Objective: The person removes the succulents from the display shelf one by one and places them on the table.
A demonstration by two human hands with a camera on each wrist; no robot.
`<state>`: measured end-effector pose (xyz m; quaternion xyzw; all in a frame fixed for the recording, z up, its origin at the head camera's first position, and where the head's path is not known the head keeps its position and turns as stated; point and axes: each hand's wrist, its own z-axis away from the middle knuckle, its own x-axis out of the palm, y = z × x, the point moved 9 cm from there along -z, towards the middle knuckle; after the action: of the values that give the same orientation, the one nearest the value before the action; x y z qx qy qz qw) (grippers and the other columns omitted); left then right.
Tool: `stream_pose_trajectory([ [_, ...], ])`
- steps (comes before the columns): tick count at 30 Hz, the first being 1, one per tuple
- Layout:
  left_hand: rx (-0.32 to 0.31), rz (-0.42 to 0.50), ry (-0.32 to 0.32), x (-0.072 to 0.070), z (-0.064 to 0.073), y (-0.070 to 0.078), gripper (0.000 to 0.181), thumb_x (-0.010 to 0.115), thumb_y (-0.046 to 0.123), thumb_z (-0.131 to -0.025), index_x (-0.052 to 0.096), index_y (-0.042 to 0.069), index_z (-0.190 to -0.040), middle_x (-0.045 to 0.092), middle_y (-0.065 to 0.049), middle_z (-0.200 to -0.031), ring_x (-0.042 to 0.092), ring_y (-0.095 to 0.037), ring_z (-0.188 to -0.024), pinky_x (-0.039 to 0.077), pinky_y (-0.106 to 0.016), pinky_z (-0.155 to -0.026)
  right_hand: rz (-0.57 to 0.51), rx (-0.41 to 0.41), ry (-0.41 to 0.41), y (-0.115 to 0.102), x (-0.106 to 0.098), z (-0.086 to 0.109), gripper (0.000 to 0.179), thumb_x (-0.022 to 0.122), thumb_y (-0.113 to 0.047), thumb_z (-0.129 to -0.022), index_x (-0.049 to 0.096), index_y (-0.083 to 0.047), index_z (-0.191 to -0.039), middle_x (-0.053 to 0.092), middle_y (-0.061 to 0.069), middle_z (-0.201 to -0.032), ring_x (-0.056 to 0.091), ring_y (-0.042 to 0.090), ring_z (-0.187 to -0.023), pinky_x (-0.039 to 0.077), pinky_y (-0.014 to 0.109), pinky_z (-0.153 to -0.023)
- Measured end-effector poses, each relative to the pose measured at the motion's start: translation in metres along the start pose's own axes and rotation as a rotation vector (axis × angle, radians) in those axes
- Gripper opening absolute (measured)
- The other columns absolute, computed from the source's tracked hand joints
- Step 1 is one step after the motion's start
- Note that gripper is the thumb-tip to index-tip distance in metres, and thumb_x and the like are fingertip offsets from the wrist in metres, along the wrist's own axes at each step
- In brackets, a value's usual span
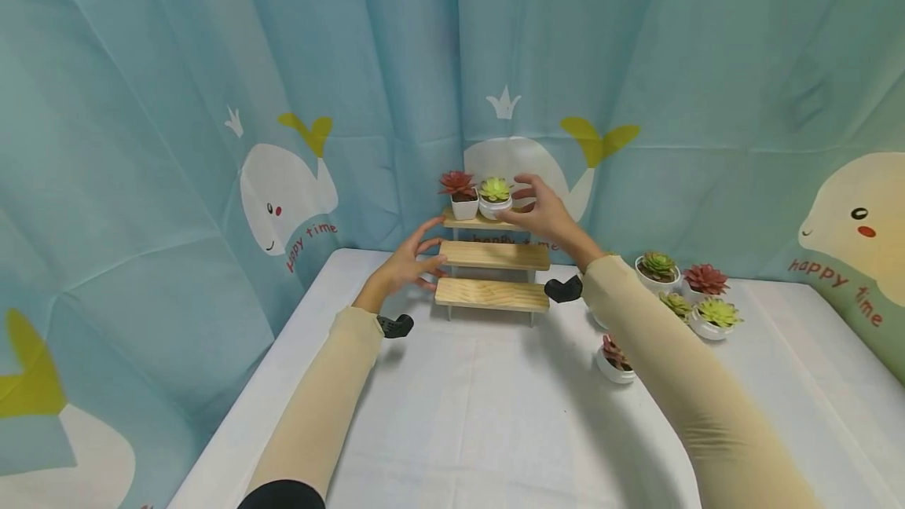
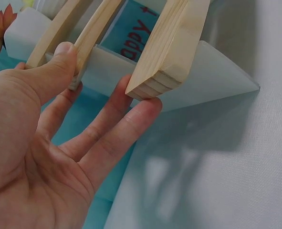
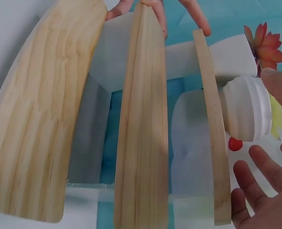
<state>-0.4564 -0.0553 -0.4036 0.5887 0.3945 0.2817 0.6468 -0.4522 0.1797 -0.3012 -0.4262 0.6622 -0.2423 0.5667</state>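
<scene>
A three-step wooden stand [image 1: 492, 294] with pale side panels stands at the back of the table. My left hand [image 1: 404, 264] is at its left side, fingers spread, with fingertips [image 2: 148, 109] touching the ends of the wooden steps. On the top step sit a red succulent in a white square pot [image 1: 464, 205] and, right of it, a yellow-green succulent in a round white pot [image 1: 495, 209]. My right hand [image 1: 546, 216] is beside the round pot, fingers spread and loosely bent, thumb close to the pot's side. Nothing is gripped in it.
Right of the stand, several potted succulents stand grouped, among them a yellow-green one [image 1: 716, 320] and a red one [image 1: 705, 280]. Another red succulent pot [image 1: 617, 364] stands nearer, partly behind the right sleeve. A blue curtain [image 1: 410, 100] with whale prints hangs behind the white-covered table [image 1: 438, 415].
</scene>
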Motion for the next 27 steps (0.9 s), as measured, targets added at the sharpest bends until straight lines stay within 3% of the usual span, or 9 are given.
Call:
stream_pose_trajectory([
  [11, -0.005, 0.008, 0.011, -0.002, 0.000, -0.001, 0.078, 0.065, 0.017, -0.103, 0.023, 0.046, -0.161, 0.028, -0.010, -0.167, 0.071, -0.035, -0.097, 0.061, -0.052, -0.077, -0.007, 0.013, -0.009, 0.007, 0.011, -0.009, 0.076, 0.080, -0.027, -0.093, 0.038, -0.006, -0.153, 0.055, 0.023, -0.138, 0.055, 0.037, -0.127, 0.051, 0.053, -0.100],
  [27, 0.014, 0.005, -0.003, 0.000, 0.000, 0.001, 0.078, 0.064, 0.018, -0.104, 0.020, 0.044, -0.163, 0.025, -0.012, -0.168, 0.072, -0.034, -0.097, 0.062, -0.053, -0.076, 0.013, 0.042, 0.018, 0.011, 0.017, -0.013, 0.071, 0.076, -0.027, -0.095, 0.041, -0.003, -0.152, 0.057, 0.021, -0.135, 0.056, 0.035, -0.123, 0.050, 0.050, -0.101],
])
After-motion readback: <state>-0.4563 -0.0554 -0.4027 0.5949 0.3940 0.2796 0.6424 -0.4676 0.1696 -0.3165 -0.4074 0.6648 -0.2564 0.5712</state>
